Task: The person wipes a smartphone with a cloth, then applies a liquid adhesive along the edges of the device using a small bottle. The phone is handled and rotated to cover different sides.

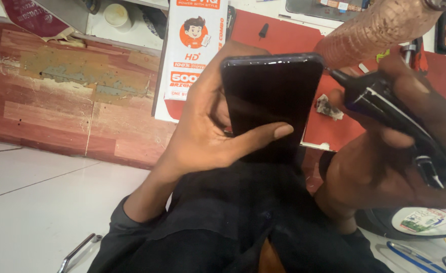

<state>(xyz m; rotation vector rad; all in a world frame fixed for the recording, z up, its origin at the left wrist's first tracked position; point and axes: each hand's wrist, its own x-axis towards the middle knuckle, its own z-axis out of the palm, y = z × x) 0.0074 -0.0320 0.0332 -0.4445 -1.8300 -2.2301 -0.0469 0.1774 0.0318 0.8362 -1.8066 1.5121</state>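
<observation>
Left hand (203, 126) pinching black phone (272, 103) by its edges, thumb across the glass, held upright in the air above red mat (283, 35). Right hand (384, 151) wrapped around black nozzle tool (384, 103), tip just beside phone's right edge. Risks: tip slipping, scratching glass; loose pinch dropping phone.
</observation>
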